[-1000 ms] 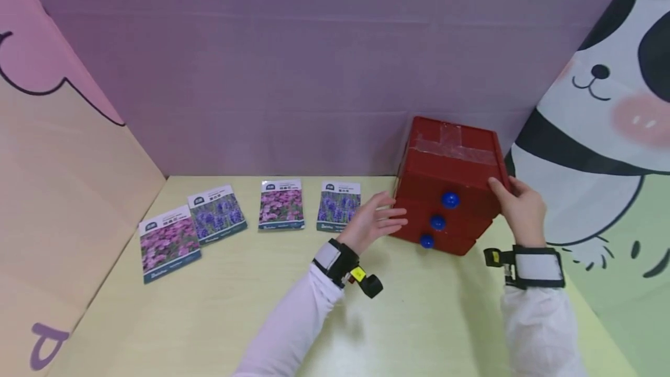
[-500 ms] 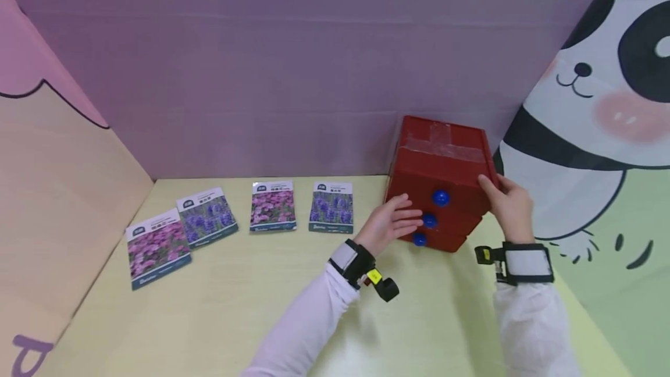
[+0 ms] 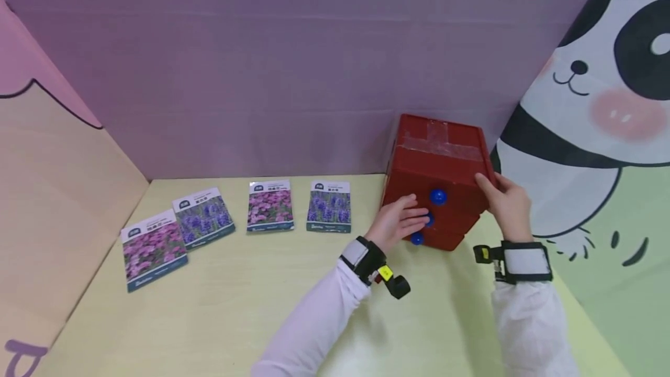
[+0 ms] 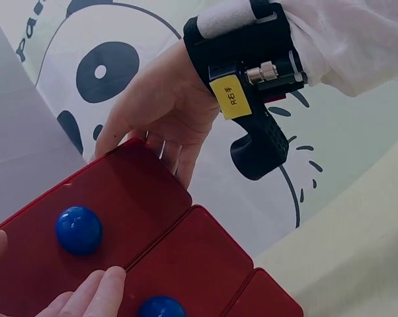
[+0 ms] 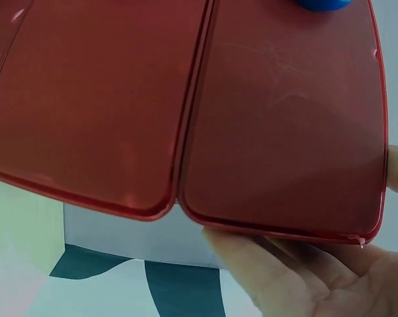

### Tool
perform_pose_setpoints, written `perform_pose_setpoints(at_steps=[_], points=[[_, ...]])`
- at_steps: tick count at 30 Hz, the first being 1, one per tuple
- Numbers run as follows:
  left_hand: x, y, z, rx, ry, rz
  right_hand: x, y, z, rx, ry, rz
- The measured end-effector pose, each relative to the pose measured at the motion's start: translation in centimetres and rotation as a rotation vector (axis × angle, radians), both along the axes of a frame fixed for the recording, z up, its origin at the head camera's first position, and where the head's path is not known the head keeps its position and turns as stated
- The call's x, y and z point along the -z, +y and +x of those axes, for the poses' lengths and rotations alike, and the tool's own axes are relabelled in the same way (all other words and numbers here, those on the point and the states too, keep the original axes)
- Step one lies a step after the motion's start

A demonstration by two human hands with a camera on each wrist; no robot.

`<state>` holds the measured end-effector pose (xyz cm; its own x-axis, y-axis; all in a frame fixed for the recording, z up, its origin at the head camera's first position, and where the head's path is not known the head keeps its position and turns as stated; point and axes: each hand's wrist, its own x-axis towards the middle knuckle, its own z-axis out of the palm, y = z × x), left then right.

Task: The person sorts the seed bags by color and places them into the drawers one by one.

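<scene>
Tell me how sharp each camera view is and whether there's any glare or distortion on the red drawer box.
Head view: evenly lit and mostly sharp, wide-angle bending at the edges, soft shine on the tape atop the red drawer box. Left wrist view: the blue knob is crisp, the left hand's fingertips soft at the frame's edge. Right wrist view: very close, drawer fronts bowed, pale sheen, right hand blurred.

The left hand [image 3: 395, 223] is stretched forward with the palm facing right, the fingers [image 4: 93, 294] nearly straight and pressed together. The right hand [image 3: 505, 205] is lifted a little higher, with its fingers [image 5: 258, 271] slightly bent and the thumb set apart. Both forearms wear white sleeves and black wrist bands.
</scene>
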<state>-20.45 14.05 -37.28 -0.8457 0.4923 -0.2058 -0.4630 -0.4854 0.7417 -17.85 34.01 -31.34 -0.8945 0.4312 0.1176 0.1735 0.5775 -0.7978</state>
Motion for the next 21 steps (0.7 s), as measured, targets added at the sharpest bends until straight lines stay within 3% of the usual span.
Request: perform_pose_setpoints(at_steps=[21], points=[[-0.8, 3.3, 0.1, -0.136, -0.254, 0.192, 0.2, 0.1, 0.1, -0.014, 0.010, -0.018]])
